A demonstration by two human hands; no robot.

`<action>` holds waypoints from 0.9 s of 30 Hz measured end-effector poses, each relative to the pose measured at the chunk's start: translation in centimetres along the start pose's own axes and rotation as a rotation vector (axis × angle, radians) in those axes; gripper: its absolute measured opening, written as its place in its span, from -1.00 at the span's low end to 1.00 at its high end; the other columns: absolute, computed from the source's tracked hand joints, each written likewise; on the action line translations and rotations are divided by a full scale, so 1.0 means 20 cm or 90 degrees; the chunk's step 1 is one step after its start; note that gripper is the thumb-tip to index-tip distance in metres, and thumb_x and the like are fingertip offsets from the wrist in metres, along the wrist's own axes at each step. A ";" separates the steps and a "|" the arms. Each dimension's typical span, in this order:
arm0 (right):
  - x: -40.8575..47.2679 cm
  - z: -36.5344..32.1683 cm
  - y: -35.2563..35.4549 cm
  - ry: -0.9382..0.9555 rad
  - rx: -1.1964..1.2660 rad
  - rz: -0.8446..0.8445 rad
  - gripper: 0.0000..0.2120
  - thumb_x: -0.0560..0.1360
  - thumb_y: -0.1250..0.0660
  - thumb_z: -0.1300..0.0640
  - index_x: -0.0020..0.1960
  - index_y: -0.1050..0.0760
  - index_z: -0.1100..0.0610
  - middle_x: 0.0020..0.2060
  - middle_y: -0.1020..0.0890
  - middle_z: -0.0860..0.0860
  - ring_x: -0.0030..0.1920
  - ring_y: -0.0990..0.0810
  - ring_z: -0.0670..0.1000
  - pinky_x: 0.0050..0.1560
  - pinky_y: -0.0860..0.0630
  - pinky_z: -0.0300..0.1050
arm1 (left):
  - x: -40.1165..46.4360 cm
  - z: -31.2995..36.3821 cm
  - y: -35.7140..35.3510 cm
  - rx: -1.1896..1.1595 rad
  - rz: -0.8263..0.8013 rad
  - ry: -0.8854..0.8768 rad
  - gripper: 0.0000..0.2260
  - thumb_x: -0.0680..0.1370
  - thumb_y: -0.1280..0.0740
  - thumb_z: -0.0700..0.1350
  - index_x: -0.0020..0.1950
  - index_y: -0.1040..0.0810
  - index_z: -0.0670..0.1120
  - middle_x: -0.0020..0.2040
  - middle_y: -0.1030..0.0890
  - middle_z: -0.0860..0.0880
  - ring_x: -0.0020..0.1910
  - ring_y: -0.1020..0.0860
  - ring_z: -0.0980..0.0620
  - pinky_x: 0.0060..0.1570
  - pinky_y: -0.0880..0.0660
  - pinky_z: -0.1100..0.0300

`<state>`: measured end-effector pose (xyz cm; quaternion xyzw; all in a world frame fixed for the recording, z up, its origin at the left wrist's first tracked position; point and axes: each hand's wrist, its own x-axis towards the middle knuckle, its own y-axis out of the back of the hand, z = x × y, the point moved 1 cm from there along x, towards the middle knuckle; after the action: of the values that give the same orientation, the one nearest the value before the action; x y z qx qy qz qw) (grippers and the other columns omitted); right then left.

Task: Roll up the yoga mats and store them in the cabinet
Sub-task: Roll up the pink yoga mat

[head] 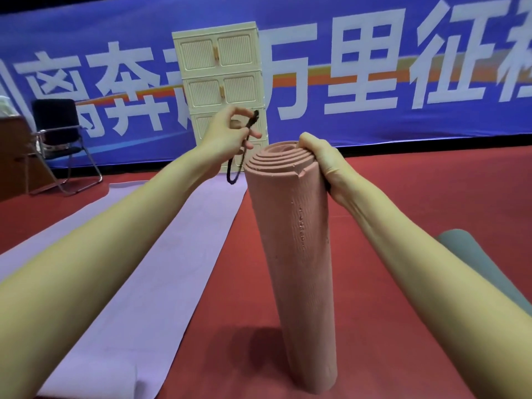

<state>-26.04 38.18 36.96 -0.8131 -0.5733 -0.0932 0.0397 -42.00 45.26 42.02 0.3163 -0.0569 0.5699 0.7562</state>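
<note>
Now, pink mat: your pink rolled mat stands upright on the red floor, its spiral end facing you.
Right hand: your right hand is closed over the roll's top edge, clamping the layers.
Left hand: your left hand pinches a black strap, which hangs in a loop just beside the roll's top.
Step in hand: likely binding the roll; spread the loop wide, slip it over the top and slide it down before you ease your grip.
Watch: the outer flap looks ready to spring open; keep your thumb on it.
Left to do: a purple mat lies flat beside you, and a grey mat shows at the right edge.
Cabinet: the cream cabinet stands well apart against the blue banner, upper doors shut.
</note>
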 end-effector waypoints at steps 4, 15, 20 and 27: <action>-0.07 -0.02 -0.06 0.027 -0.017 -0.017 -0.73 0.18 -0.33 -0.20 -0.40 -0.47 0.01 0.13 -0.33 -0.01 0.17 -0.40 0.01 0.15 -0.35 -0.04 | 0.01 0.00 -0.03 0.014 0.008 -0.023 -0.71 0.60 -0.10 -0.38 0.28 -0.41 -0.17 -0.18 -0.61 -0.01 -0.36 -0.47 0.15 -0.32 -0.43 0.34; -0.01 0.01 -0.09 0.072 -0.048 0.014 -0.69 0.40 -0.29 -0.06 -0.45 -0.36 0.01 -0.45 -0.45 -0.10 -0.40 -0.38 -0.10 -0.26 -0.28 -0.13 | -0.05 -0.02 0.03 0.073 0.037 -0.054 -0.76 0.62 -0.16 -0.30 0.06 -0.60 -0.10 -0.22 -0.52 0.03 -0.31 -0.44 0.24 -0.33 -0.36 0.41; 0.03 0.02 -0.03 0.089 -0.069 0.110 -0.62 0.19 -0.26 -0.23 -0.35 -0.41 0.11 -0.37 -0.45 -0.01 -0.27 -0.39 -0.01 -0.17 -0.30 -0.05 | -0.13 -0.01 0.07 -0.024 -0.086 0.003 -0.65 0.45 -0.43 0.11 0.10 -0.57 -0.09 -0.23 -0.50 0.02 -0.36 -0.39 0.12 -0.32 -0.36 0.23; 0.01 0.04 -0.04 0.208 0.084 0.286 -0.63 0.36 -0.45 0.02 0.04 -0.56 0.25 -0.18 -0.52 0.03 -0.23 -0.46 -0.09 -0.16 -0.43 -0.29 | -0.20 -0.01 -0.02 0.102 -0.182 -0.044 -0.10 0.03 -0.67 0.14 0.28 -0.43 -0.04 0.06 -0.60 0.05 0.05 -0.60 0.14 0.03 -0.56 0.25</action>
<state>-26.62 38.71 36.15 -0.8896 -0.3697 -0.1738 0.2041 -43.12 41.97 39.99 0.3996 0.0084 0.4480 0.7998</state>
